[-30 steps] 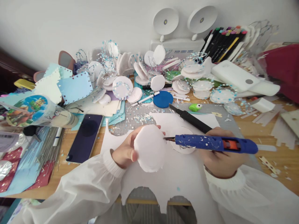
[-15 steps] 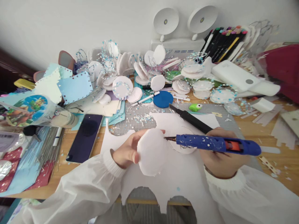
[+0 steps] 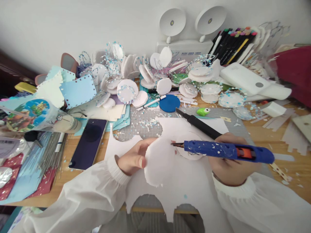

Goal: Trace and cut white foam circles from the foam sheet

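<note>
My left hand [image 3: 132, 155] grips a white round disc [image 3: 159, 163] by its left edge, thumb in front and fingers behind. The disc is tilted up above a cut white sheet [image 3: 194, 184]. My right hand [image 3: 233, 161] is closed around a blue hot glue gun [image 3: 209, 150], a glue stick poking from its back end. The nozzle points left, at the disc's upper right rim; I cannot tell if it touches. A flat white circle [image 3: 190, 152] lies partly hidden under the glue gun. Behind my right hand runs a black craft knife [image 3: 200, 124], its rear end hidden.
A phone [image 3: 88, 142] lies left, near a bundle of thin wires [image 3: 48, 158] and a clear cup [image 3: 41, 115]. Several white discs [image 3: 127, 90] with beaded trim crowd the back. A blue lid [image 3: 170, 103] and a green frog figure [image 3: 202, 111] sit mid-table.
The disc has turned slightly in my left hand and shifted a little down. Beside it, the glue gun has moved slightly to the right.
</note>
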`<state>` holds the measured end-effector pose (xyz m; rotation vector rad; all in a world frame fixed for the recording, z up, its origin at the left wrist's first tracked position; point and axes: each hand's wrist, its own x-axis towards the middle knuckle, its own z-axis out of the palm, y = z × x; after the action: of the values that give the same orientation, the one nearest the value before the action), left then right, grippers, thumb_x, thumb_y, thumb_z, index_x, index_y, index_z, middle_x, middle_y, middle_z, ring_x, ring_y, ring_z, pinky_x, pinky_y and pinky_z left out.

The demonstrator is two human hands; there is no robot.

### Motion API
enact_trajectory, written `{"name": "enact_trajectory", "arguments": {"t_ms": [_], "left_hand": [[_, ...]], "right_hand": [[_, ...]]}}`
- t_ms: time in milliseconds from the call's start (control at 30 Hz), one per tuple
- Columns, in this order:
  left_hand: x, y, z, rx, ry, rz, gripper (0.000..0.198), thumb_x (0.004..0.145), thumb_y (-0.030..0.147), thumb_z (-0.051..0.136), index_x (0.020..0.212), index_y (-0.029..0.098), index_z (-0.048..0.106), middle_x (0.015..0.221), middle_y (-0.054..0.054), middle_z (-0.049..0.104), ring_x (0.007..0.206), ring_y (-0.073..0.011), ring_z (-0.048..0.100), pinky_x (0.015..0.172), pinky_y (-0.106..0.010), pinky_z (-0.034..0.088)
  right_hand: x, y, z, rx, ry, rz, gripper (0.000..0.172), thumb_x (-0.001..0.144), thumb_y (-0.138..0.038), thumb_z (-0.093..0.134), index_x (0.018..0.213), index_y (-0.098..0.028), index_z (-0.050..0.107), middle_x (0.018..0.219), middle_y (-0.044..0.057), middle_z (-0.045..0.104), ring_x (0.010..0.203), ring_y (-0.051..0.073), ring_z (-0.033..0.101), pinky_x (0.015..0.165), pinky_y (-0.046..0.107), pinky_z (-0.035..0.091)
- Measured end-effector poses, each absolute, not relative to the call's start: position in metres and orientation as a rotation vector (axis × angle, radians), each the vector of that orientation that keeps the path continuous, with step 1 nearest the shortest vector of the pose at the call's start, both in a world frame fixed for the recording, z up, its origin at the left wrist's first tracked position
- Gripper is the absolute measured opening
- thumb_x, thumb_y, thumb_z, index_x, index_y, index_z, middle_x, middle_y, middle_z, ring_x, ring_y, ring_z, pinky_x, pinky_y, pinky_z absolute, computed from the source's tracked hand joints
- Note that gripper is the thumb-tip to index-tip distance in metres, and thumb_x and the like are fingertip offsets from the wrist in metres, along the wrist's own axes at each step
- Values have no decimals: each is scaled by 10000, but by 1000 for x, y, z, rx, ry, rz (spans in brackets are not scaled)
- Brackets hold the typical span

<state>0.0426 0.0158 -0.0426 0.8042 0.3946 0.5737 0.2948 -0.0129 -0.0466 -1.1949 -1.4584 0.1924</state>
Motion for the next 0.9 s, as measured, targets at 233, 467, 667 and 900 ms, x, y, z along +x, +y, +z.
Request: {"name": "enact_trajectory", "arguments": {"t_ms": [233,467,667,900], "left_hand": [[44,16,-43,848,384,541,775,581,664,732,1144,140,642,1073,-168,669,887,-310,656,701,-353,514],[45,16,-41,849,380,542,748,608,654,721,1165,161,646,1094,-154,681,979,-326,651,843,-402,485],[44,16,-39,880,406,497,768,622,673,690,1172,139,648,1113,-168,677,1003,-362,637,805,-399,496],[45,18,-37,930,382,456,760,661,691,645,1168,125,651,1081,-174,686,925,-322,661,796,-385,505]], "right_hand": [[295,-9,-45,-1140,-1541,17,182,640,-91,624,706,-220,515,553,-35,496,465,133,455,419,276,336],[291,-11,-42,-1126,-1508,103,153,684,-136,644,738,-222,529,574,-19,509,478,145,478,425,295,351],[290,-11,-42,-1094,-1463,170,178,664,-121,664,734,-231,543,568,-24,509,469,141,476,421,296,346],[291,-11,-42,-1053,-1502,182,205,631,-105,683,735,-219,550,576,-32,535,467,142,498,422,290,361]]}}
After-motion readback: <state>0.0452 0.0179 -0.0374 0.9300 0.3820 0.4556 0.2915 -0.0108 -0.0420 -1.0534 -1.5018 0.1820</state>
